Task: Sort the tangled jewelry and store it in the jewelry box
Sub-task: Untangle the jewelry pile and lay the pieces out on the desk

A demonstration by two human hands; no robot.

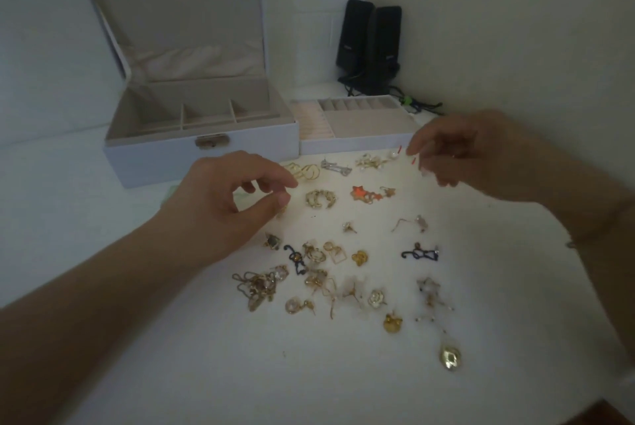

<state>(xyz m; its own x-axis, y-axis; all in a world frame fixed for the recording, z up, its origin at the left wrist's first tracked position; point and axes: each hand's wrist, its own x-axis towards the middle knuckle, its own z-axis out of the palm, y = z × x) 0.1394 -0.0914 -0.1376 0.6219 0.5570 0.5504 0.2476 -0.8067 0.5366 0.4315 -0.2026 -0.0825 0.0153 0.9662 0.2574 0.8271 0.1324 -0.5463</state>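
Two bare hands hover over a white table (pixel 171 373) strewn with small jewelry. The left hand (pixel 223 204) hangs with its fingers loosely curled, thumb and forefinger near each other but apart, its grip holding nothing that can be seen. Just beside its fingertips lie a cluster of thin gold hoop earrings (pixel 302 171) and a chunky gold woven ring (pixel 320 198). The right hand (pixel 467 153) is raised, fingers curled downward; whether its grip pinches anything cannot be told. Just beside its fingertips lie two short red sticks (pixel 399 149) and a pearl-and-gold cluster (pixel 372 162). Between and below the hands lie an orange star-shaped earring (pixel 364 193) and a tangled gold chain (pixel 256 287). Behind stands an open white rectangular jewelry box (pixel 202 153), lid upright, with a separate beige-lined tray (pixel 357 144) touching its right side.
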